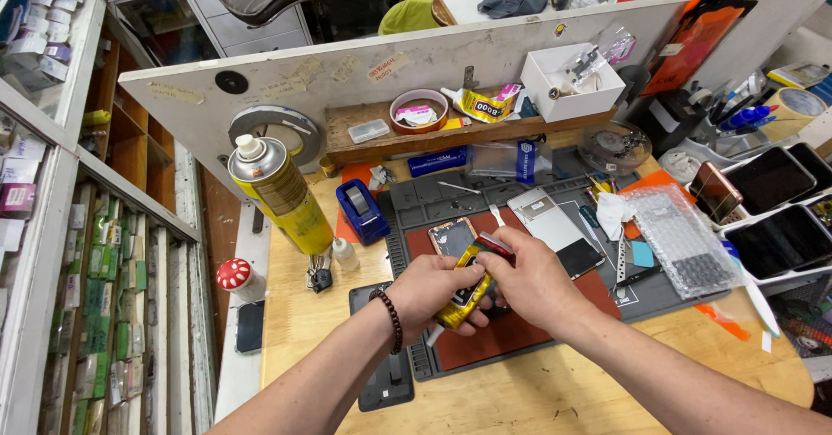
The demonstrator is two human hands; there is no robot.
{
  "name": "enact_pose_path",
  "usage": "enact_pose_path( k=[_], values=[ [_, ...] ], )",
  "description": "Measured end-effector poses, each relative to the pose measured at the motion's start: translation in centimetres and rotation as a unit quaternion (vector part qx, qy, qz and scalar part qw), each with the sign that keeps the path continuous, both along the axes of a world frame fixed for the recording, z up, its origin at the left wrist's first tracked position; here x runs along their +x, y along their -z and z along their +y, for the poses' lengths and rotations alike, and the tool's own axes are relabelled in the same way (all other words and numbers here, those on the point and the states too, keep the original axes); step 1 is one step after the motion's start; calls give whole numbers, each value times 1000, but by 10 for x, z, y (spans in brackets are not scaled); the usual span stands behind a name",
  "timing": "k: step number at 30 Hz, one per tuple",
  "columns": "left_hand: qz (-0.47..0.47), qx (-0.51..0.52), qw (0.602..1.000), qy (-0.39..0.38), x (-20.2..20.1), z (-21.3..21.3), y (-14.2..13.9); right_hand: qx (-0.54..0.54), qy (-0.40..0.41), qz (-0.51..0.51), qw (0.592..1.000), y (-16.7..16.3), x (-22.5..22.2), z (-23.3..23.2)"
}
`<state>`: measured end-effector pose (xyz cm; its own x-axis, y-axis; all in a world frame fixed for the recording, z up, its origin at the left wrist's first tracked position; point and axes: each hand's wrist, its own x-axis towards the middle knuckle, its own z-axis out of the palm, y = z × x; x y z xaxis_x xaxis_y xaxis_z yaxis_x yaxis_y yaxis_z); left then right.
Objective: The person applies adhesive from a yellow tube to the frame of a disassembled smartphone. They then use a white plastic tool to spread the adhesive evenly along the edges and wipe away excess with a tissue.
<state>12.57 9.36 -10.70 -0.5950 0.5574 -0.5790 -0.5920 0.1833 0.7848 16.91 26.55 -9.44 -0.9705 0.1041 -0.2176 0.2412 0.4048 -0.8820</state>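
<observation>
A yellow glue tube sits between both hands, low over the dark red part of the work mat near the front of the desk. The left hand is curled around the tube's lower body, fingers wrapped underneath and thumb on top, a beaded bracelet on its wrist. The right hand is pinched shut on the tube's upper end, thumb and forefinger meeting at the red tip beside the cap. Just behind the hands, a phone with its back open lies flat on the mat, partly hidden by the fingers. To the right of it lie a grey phone panel and a dark screen piece; further right a sheet of bubble wrap rests over the mat's edge. Left of the mat stand a blue tape dispenser and a tall yellow spray can, with a small red-and-white capped bottle at the desk's left edge. Trays at the far right hold several dark phones. A wooden shelf against the white partition carries a roll of tape, and a white box rests at its right end.
</observation>
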Motion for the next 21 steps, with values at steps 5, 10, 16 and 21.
enact_pose_path(
  k=[5, 10, 16, 21],
  values=[
    [73, -52, 996, 17, 3, 5, 5, -25, -21, 2, 999, 2, 3, 6],
    [30, -31, 999, 12, 14, 16, 1, -74, -58, -8, 996, 7, 4, 25],
    [86, -87, 992, -4, 24, 35, -3, -81, -40, -10, 996, 8, 13, 39],
    [115, -98, 988, -26, 26, 44, -7, -161, -39, -40, 985, 4, 4, 56]
  ],
)
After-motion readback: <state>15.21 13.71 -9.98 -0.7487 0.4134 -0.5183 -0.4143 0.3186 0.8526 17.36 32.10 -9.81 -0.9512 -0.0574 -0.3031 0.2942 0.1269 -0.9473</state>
